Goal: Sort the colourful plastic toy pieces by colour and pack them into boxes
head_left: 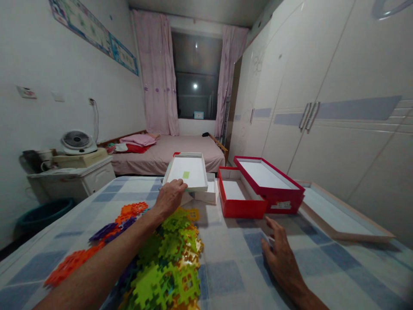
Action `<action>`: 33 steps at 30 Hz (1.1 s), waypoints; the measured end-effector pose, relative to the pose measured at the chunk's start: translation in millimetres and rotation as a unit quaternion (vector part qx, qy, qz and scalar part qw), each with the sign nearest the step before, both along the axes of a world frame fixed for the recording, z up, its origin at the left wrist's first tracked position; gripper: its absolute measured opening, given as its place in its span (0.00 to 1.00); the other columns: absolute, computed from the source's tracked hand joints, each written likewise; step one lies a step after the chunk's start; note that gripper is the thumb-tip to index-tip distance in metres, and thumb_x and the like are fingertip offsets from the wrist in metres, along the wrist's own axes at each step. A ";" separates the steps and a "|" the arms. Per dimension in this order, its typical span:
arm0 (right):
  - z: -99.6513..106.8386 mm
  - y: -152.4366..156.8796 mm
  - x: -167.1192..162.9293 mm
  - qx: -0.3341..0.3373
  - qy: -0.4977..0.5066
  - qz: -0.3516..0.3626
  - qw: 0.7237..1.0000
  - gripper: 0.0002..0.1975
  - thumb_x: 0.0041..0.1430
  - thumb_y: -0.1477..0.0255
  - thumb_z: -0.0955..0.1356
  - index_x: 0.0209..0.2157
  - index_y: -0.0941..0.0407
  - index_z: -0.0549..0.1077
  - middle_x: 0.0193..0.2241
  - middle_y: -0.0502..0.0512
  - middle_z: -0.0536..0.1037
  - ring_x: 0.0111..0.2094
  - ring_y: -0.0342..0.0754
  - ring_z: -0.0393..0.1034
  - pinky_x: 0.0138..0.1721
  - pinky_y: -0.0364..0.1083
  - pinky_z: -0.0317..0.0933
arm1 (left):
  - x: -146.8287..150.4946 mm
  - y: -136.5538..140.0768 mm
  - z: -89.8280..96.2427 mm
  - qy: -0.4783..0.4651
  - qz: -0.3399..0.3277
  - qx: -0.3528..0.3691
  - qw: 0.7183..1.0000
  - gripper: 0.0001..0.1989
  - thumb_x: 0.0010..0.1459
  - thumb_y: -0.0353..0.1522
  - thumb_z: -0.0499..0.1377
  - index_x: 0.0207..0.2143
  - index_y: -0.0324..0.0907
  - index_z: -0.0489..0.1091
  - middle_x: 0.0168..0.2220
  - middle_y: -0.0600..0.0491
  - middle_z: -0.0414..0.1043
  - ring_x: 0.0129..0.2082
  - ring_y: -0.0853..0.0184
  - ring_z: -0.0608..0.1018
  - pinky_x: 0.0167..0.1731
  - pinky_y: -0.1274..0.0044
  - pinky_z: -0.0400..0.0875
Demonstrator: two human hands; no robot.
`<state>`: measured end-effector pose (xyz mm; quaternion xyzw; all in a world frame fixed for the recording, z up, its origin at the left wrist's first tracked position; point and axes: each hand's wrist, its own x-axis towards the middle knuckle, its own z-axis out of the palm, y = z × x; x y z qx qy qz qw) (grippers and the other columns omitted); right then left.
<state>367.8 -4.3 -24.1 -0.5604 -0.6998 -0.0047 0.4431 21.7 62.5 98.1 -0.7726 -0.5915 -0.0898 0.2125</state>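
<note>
My left hand is closed on the near left edge of a shallow white box lid, which has a small green sticker inside. The lid sits tilted over a white box, partly hiding it. My right hand is empty, its fingers apart and low over the tablecloth. Just beyond that hand stands an open red box with a white inside. A heap of plastic interlocking pieces lies under and beside my left forearm: green pieces, orange pieces and purple pieces.
A dark red lid rests slanted on a dark red box at the right. Farther right lies a wide, shallow lid. Blue-and-white checked cloth covers the table. Beyond are a bed, white wardrobes and a fan.
</note>
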 end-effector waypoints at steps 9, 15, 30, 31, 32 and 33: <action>4.3 -5.0 -1.4 -0.007 0.012 0.008 1.000 0.24 0.57 0.74 0.58 0.56 0.54 0.54 0.52 0.60 0.62 0.54 0.55 0.60 0.52 0.58 0.61 | 41.7 10.8 -7.5 -0.006 -0.067 -0.038 0.997 0.11 0.58 0.24 0.49 0.36 0.43 0.70 0.38 0.49 0.71 0.41 0.63 0.73 0.39 0.73 0.68; 3.5 -6.1 -1.1 -0.027 0.012 0.015 0.999 0.25 0.56 0.73 0.58 0.56 0.53 0.55 0.52 0.59 0.63 0.54 0.54 0.61 0.51 0.56 0.62 | 50.2 13.0 -16.9 -0.030 -0.096 -0.066 0.993 0.12 0.58 0.26 0.50 0.39 0.42 0.71 0.41 0.47 0.72 0.43 0.62 0.73 0.41 0.73 0.68; 2.8 -2.1 2.6 -0.069 0.010 0.011 0.997 0.23 0.58 0.66 0.59 0.55 0.57 0.58 0.49 0.62 0.65 0.49 0.55 0.64 0.48 0.55 0.64 | -47.9 28.7 -37.3 -0.064 0.062 -0.125 0.988 0.15 0.57 0.36 0.58 0.46 0.40 0.68 0.47 0.47 0.70 0.45 0.61 0.74 0.44 0.66 0.70; 3.5 -2.2 2.8 -0.071 0.009 0.007 0.997 0.23 0.57 0.66 0.59 0.54 0.57 0.59 0.49 0.62 0.65 0.48 0.55 0.65 0.48 0.55 0.64 | -51.0 30.7 -39.2 -0.063 0.068 -0.131 0.987 0.16 0.58 0.37 0.57 0.48 0.40 0.66 0.48 0.48 0.69 0.44 0.63 0.74 0.43 0.66 0.71; 4.3 -2.5 3.0 -0.072 0.009 0.003 0.997 0.23 0.57 0.65 0.59 0.54 0.57 0.59 0.49 0.62 0.66 0.48 0.55 0.66 0.47 0.55 0.65 | -53.6 31.7 -40.1 -0.063 0.076 -0.133 0.986 0.17 0.59 0.37 0.56 0.49 0.41 0.65 0.49 0.48 0.68 0.44 0.63 0.74 0.42 0.65 0.71; 5.3 -2.8 3.1 -0.073 0.009 0.000 0.997 0.24 0.57 0.64 0.59 0.54 0.58 0.60 0.49 0.62 0.66 0.46 0.55 0.66 0.46 0.55 0.65 | -56.0 31.5 -40.1 -0.066 0.085 -0.132 0.985 0.17 0.60 0.37 0.55 0.50 0.40 0.65 0.49 0.47 0.68 0.44 0.63 0.74 0.42 0.65 0.71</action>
